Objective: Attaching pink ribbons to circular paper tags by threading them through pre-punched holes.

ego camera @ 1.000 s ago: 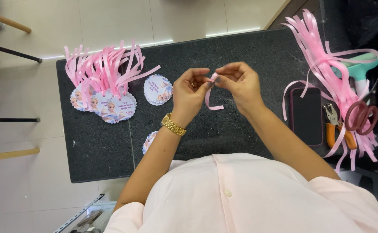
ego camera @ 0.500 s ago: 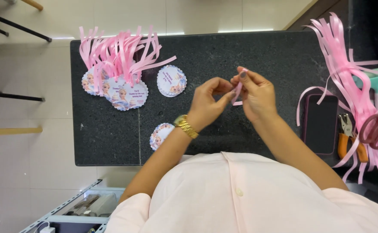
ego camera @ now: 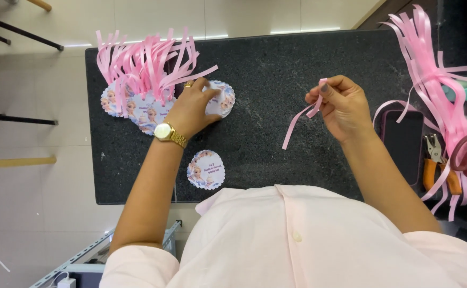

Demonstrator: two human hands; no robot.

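Reaching away from the ribbon, the left hand (ego camera: 191, 109) now presses a round tag (ego camera: 220, 98); the right hand (ego camera: 343, 106) alone pinches the folded pink ribbon (ego camera: 303, 114) above the bench (ego camera: 276, 64).

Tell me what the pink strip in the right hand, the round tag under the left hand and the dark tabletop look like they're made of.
Pink strip: probably thin satin ribbon or paper; it hangs limp and curls.
Round tag: likely printed card, flat, with a scalloped edge and a slight sheen.
Tabletop: looks like polished dark granite, speckled, though it could be a laminate.
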